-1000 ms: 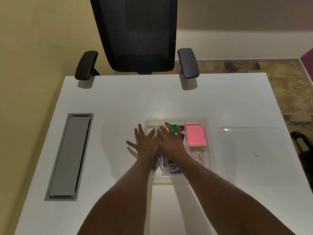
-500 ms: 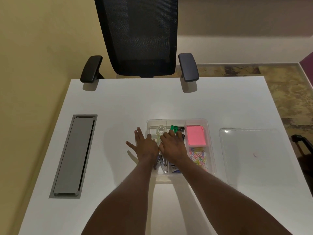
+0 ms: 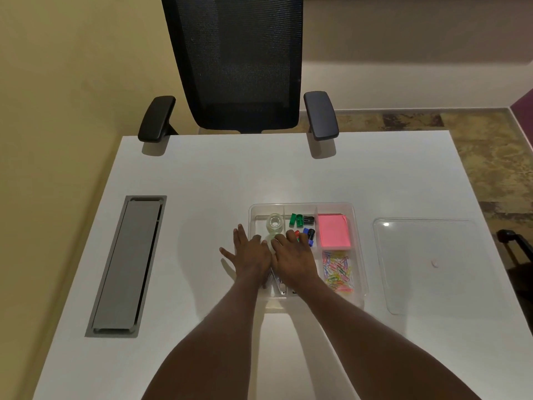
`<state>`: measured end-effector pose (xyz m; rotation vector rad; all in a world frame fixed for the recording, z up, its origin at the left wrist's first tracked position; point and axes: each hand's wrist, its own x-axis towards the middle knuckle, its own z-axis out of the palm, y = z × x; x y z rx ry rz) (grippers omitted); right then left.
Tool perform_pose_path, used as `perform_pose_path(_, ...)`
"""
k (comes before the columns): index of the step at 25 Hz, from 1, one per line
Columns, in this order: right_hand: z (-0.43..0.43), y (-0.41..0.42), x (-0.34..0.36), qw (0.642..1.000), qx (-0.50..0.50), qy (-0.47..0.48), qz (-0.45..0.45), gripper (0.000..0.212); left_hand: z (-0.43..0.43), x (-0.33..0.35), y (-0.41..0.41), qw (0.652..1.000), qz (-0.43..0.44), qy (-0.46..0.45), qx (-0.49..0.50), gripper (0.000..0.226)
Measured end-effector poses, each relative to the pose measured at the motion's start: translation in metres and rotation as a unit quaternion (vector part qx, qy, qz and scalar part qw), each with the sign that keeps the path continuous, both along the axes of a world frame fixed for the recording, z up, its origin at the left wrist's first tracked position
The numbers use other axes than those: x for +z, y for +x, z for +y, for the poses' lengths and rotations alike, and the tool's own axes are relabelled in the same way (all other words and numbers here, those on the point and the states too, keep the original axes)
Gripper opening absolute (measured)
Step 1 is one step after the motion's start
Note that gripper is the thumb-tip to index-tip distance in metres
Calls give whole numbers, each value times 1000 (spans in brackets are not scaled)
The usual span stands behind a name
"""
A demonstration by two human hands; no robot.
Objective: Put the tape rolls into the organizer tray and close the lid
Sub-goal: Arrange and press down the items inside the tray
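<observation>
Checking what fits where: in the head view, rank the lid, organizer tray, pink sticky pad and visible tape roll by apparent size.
1. lid and organizer tray: look about alike, so I won't rank them.
2. pink sticky pad
3. tape roll, smallest.

Both hands lie flat over the organizer tray's (image 3: 359,246) left compartments, the left hand (image 3: 251,256) spilling onto the worktop (image 3: 219,180). Bare worktop stretches left of it up to the recessed cable hatch (image 3: 127,265). Right of the right hand (image 3: 292,256), beyond the tray, lies the clear lid (image 3: 429,261). Ahead, the chair's armrests (image 3: 321,115) overhang the far edge.
</observation>
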<state>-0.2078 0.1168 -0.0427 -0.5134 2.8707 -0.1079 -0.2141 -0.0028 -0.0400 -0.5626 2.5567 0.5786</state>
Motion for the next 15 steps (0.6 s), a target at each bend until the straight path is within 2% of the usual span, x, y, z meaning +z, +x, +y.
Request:
perform_pose_path(3, 4, 4, -1, 1000, -13, -3, 8, 35, 5, -1, 1, 1000, -4, 0, 10, 43)
perform_pose_path(6, 10, 6, -7, 1000, 15, -10, -6, 35, 11, 0, 1, 1000, -10, 9, 14, 41)
perform_pose_path(12, 18, 11, -14, 989, -9, -143, -35, 46, 11, 0, -4, 999, -28, 8, 21, 44)
perform_pose_path(15, 17, 12, -15, 982, -35, -179, -41, 47, 11, 0, -4, 999, -6, -31, -11, 45)
